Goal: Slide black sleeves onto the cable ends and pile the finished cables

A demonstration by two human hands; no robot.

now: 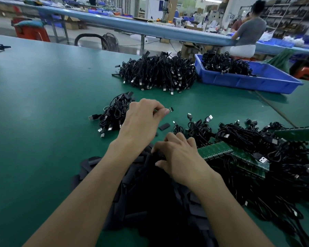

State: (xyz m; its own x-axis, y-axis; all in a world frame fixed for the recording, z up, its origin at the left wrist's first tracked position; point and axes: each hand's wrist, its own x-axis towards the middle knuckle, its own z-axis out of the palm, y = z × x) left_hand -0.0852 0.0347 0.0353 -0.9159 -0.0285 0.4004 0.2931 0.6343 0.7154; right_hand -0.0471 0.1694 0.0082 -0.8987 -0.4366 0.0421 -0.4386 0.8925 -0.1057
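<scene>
My left hand [143,120] is raised over the green table [43,104] and pinches a small cable end [170,110], a green board tip with contacts, between thumb and fingers. My right hand [178,155] lies lower, its fingers curled into a heap of black sleeves [150,202] in front of me; what it grips is hidden. One loose black sleeve [164,126] lies between the hands. A small pile of cables [112,114] sits left of my left hand. A larger cable pile [157,72] lies farther back.
A tangle of black cables with green circuit boards [248,150] spreads on the right. A blue bin [248,79] holding more cables stands at the back right. Beyond the table a person sits at a long blue bench [132,25].
</scene>
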